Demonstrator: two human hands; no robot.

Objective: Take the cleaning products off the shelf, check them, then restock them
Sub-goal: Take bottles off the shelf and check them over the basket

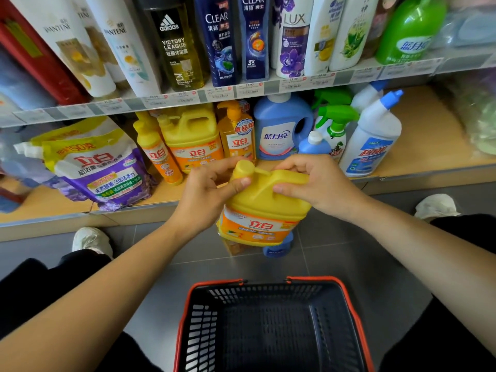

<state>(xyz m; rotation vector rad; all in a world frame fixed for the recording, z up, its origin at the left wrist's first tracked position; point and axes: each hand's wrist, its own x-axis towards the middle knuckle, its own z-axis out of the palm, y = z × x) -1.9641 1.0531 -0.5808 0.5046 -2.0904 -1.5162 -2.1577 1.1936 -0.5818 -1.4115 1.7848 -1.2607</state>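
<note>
A yellow detergent jug with an orange label hangs in front of the lower shelf, above the floor. My left hand grips its round yellow cap between thumb and fingers. My right hand is curled round the jug's handle at the top. On the lower shelf behind stand another yellow jug, yellow pump bottles, a blue detergent bottle, a green-trigger spray bottle, a white toilet-cleaner bottle and a purple refill pouch.
A dark basket with an orange rim stands on the grey floor right below my hands. A blue bottle and an orange one lie on the floor under the jug. Shampoo bottles fill the upper shelf. My shoes flank the spot.
</note>
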